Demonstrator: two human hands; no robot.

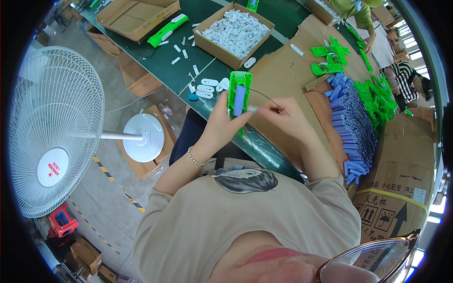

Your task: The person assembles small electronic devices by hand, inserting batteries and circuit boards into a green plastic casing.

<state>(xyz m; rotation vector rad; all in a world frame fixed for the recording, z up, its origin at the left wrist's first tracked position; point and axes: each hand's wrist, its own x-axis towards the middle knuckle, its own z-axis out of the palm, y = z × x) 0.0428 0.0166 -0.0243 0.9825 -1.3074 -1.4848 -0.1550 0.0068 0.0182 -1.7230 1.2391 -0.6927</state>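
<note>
My left hand (218,123) is wrapped round a bright green plastic housing (231,100), held upright over the near table edge. Inside the housing lies a blue-violet cylindrical battery cell (239,98). A thin dark wire (265,95) arcs from the housing toward my right hand (287,117), whose fingers are pinched together just to the right. From those fingertips a small whitish piece (253,109) points at the housing; motion smears it, so its kind is unclear. Left of the housing, several white oval covers (205,88) lie on the green tabletop (198,111) beside a small blue lump (193,97).
A carton (219,51) full of small white parts stands beyond my hands, near an open cardboard tray (137,21). Blue cells (349,127) and green housings (377,96) are heaped at right, beside a large carton (401,160). A fan (56,132) stands left; a co-worker's hand (370,43) shows far right.
</note>
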